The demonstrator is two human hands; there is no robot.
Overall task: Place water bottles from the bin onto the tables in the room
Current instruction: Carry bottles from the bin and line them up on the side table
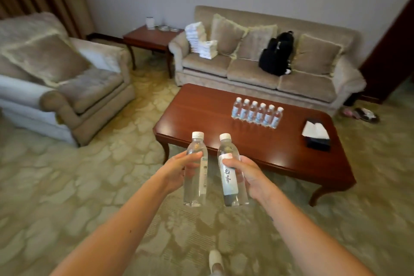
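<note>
Two water bottles being carried upright, near worktop (212, 105) | left grip (179, 169) wrapped round clear bottle (196, 170) | right grip (244, 175) round labelled bottle (230, 175) | smooth, light, mid-body hold judged best

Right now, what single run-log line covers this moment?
left hand: holds bottle | right hand: holds labelled bottle | coffee table: six-bottle row, tissue box | both bottles not yet placed
</note>
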